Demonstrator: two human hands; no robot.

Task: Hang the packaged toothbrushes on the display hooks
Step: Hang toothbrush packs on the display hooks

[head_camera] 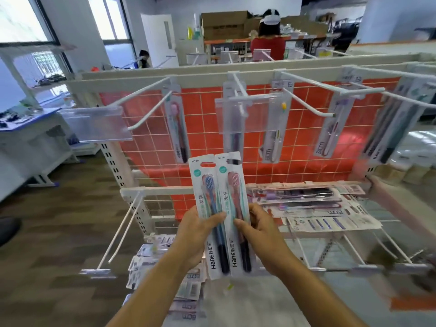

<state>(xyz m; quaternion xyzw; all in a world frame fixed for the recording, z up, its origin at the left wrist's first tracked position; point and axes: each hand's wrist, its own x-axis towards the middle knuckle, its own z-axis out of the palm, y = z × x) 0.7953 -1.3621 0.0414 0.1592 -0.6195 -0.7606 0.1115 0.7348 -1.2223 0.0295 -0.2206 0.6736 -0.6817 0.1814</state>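
Observation:
Two packaged toothbrushes stand upright side by side in front of me. My left hand (195, 234) grips the pack with the blue brush (206, 197), and my right hand (258, 232) grips the pack with the pink brush (232, 192). Their hang holes point up, well below the white display hooks (151, 112) on the top rail. Single packs hang at the back of several hooks, such as one with a pink brush (178, 128). More loose packs (306, 204) lie on the wire shelf to the right.
Clear price-tag holders (243, 114) sit at the hook tips. An orange sheet (295, 138) backs the wire grid. Lower hooks (122, 230) jut out at the left above a heap of packs (186, 289). A person in red (267, 43) stands behind the rack.

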